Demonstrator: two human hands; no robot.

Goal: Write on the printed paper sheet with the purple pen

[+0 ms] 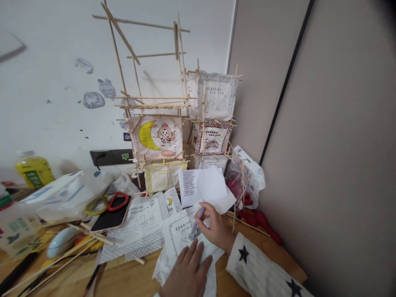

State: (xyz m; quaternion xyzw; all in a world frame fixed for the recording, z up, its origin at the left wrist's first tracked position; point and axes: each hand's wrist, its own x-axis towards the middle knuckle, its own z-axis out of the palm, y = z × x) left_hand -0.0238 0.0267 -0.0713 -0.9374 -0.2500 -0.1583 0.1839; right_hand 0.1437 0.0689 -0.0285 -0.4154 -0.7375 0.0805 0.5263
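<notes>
My right hand (213,227) grips a light purple pen (199,217), its tip down on a drawn part of a thin white paper sheet (175,231). The sheet carries handwritten characters, a drawn border and a dark patch of ink lines near the pen. Flat across the lower part of that sheet rests my left hand (187,270), fingers stretched out, holding nothing. Just left of it lies another drawn sheet (142,222) with boats and a cross-hatched border. Behind my right hand a white page with handwriting (188,185) leans against the stick frames.
Tall frames of wooden sticks (157,103) stand at the back, with decorated paper panels (156,138). On the left are a phone (111,212), red-handled scissors (118,201), loose sticks (66,258) and a yellow bottle (34,169). A plastic bag (247,173) sits by the grey panel at right.
</notes>
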